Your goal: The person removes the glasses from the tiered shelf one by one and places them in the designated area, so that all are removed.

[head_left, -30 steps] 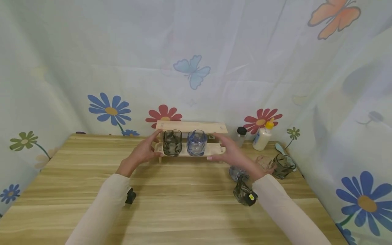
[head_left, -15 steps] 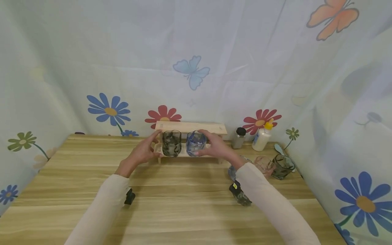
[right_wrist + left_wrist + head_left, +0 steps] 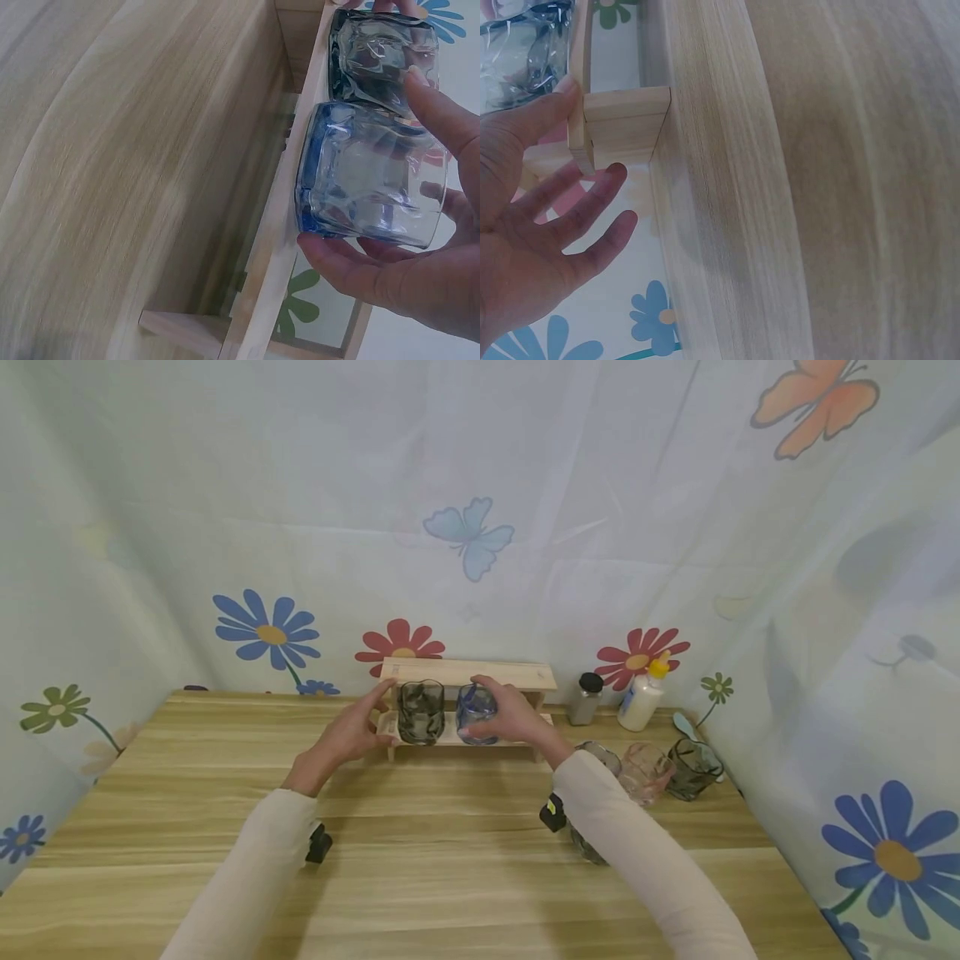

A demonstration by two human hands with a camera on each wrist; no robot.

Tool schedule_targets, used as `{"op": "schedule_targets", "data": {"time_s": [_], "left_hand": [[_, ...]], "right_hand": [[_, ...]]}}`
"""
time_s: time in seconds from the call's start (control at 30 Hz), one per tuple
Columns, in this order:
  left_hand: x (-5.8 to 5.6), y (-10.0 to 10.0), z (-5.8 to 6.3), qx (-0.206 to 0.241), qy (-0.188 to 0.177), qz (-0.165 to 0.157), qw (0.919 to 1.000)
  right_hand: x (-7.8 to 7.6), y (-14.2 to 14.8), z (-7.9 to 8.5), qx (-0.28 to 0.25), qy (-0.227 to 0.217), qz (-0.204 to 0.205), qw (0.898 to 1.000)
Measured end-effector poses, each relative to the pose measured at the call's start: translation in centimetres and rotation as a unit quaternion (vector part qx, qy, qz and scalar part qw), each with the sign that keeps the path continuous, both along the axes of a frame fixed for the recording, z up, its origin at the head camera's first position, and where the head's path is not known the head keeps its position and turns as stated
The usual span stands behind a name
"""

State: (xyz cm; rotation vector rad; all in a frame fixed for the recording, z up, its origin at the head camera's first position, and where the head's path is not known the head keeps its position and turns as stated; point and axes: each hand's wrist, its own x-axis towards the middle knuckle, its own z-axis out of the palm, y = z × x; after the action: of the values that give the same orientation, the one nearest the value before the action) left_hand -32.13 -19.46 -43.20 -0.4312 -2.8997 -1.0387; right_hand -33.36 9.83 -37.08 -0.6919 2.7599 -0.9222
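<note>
A two-tier wooden rack (image 3: pixel 517 674) stands at the back of the table, with a grey glass (image 3: pixel 422 714) and a blue glass (image 3: pixel 467 703) side by side on its lower step. My left hand (image 3: pixel 347 732) pinches the rack's left end. In the left wrist view the thumb lies over the board (image 3: pixel 580 112) near its end, some fingers reaching behind and below. My right hand (image 3: pixel 517 717) grips the blue glass; in the right wrist view its fingers and thumb curl around the blue glass (image 3: pixel 367 176), which stands close beside the grey glass (image 3: pixel 375 64).
Right of the rack are a black-capped jar (image 3: pixel 585 702) and a white bottle (image 3: pixel 637 703) with a yellow top. Nearer stand a clear glass (image 3: pixel 603 757), a pink glass (image 3: pixel 647 772) and a dark glass (image 3: pixel 693 768), a pale blue spoon (image 3: pixel 682 725) behind. Another glass (image 3: pixel 585 846) is partly hidden by the right sleeve.
My right hand has moved left from the rack's right end to the blue glass and taken hold of it. The left hand has stayed on the rack's left end.
</note>
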Motion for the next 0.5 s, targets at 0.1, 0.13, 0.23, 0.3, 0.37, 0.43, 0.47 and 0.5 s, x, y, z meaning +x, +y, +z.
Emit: {"op": "schedule_targets", "data": {"time_s": [0.1,0.13,0.23,0.3,0.37,0.43,0.47,0.5], "left_hand": [[0.03,-0.01,-0.02,-0.003,-0.001,0.005,1.0000],[0.05,0.00,0.00,-0.003,0.000,0.005,1.0000],[0.07,0.02,0.05,-0.004,0.002,0.008,1.0000],[0.07,0.02,0.06,-0.003,0.003,0.007,1.0000],[0.07,0.04,0.07,-0.003,0.002,0.007,1.0000],[0.06,0.07,0.09,-0.003,0.000,0.007,1.0000],[0.06,0.09,0.07,-0.004,-0.001,0.006,1.0000],[0.08,0.11,0.09,-0.004,-0.002,0.006,1.0000]], "right_hand": [[-0.02,-0.30,-0.09,0.000,-0.005,-0.008,1.000],[-0.02,-0.36,-0.09,-0.001,-0.006,-0.012,1.000],[-0.16,-0.51,-0.23,-0.001,-0.006,-0.017,1.000],[-0.24,-0.57,-0.39,-0.002,-0.004,-0.020,1.000],[-0.36,-0.64,-0.56,-0.005,-0.003,-0.023,1.000],[-0.35,-0.67,-0.65,-0.009,-0.004,-0.027,1.000],[-0.33,-0.68,-0.67,-0.011,-0.004,-0.029,1.000],[-0.33,-0.70,-0.70,-0.013,-0.003,-0.031,0.999]]}}
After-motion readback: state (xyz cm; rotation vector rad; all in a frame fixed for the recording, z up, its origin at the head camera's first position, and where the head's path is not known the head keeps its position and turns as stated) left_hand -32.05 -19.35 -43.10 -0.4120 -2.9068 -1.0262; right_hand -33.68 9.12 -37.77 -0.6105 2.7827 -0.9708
